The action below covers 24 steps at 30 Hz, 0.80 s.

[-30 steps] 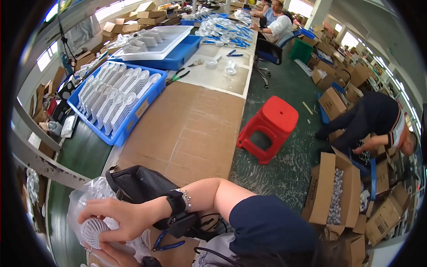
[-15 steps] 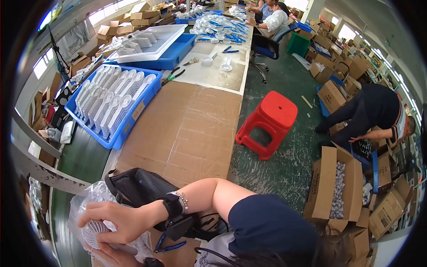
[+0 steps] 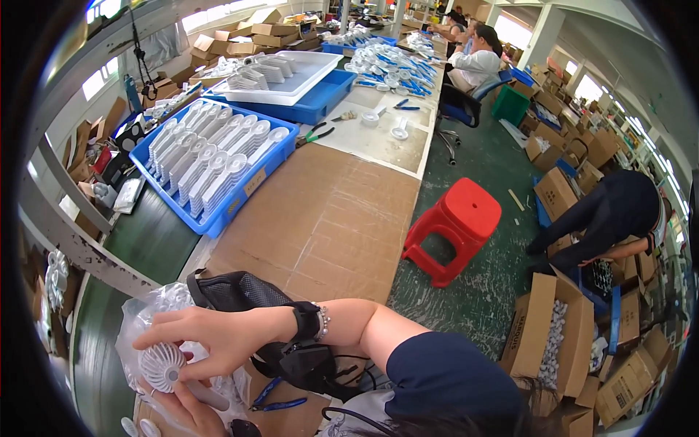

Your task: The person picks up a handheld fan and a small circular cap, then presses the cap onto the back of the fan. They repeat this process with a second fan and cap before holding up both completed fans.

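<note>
A white handheld fan [image 3: 162, 366] with a round slatted grille is held at the lower left, over a clear plastic bag [image 3: 135, 328]. My right hand [image 3: 211, 336] reaches over it from above, thumb and fingers closed around the grille. From below, my left hand [image 3: 188, 414] grips the same fan, its fingers partly hidden under it. Part of the fan's pale handle shows between the hands. Beside my right wrist lies a black mesh bag [image 3: 237, 291]. Blue-handled pliers [image 3: 277, 397] rest on the table near my body.
Farther along the cardboard-covered table [image 3: 328, 211] stands a blue crate [image 3: 218, 229] of stacked white fan parts. Green-handled cutters [image 3: 317, 134] lie beyond it. A red stool [image 3: 459, 218] stands to the right. Past it, a person [image 3: 611, 211] bends over open cartons [image 3: 528, 320].
The fan's grille has turned more toward me, and its handle shows more between my hands. My view has shifted, so the table and stool appear farther right and lower.
</note>
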{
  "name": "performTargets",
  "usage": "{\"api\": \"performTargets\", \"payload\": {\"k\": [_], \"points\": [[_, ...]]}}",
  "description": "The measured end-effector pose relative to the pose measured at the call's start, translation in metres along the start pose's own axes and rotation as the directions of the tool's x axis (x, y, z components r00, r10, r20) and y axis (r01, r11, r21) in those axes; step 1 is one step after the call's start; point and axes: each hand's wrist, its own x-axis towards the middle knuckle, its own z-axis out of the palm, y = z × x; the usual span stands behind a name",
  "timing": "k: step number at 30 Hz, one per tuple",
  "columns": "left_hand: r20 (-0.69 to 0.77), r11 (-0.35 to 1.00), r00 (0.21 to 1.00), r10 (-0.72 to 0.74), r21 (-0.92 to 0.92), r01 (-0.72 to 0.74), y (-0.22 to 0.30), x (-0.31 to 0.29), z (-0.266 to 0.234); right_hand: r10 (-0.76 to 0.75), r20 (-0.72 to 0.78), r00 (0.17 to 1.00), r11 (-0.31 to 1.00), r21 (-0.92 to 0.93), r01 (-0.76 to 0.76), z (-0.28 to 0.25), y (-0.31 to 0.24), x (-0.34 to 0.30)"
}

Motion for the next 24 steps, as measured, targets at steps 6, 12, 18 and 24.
{"api": "performTargets", "payload": {"k": [6, 12, 18, 24], "points": [[0.01, 1.0, 1.0, 0.016, 0.015, -0.016, -0.003, -0.005, 0.0, -0.03, 0.012, 0.999, 0.999, -0.037, 0.03, -0.002, -0.003, 0.001], [-0.062, 0.977, 0.991, 0.12, 0.184, -0.107, 0.003, -0.008, 0.004, -0.002, -0.013, 1.0, 1.0, -0.02, 0.002, 0.002, -0.008, 0.001], [0.002, 0.979, 1.0, 0.008, 0.204, -0.008, 0.01, -0.005, 0.005, 0.057, -0.01, 0.998, 0.998, -0.031, -0.057, 0.002, -0.005, -0.001], [0.069, 0.983, 0.99, -0.119, -0.133, 0.128, 0.011, -0.002, 0.005, 0.028, 0.018, 0.999, 0.998, -0.065, -0.026, 0.0, -0.007, 0.004]]}}
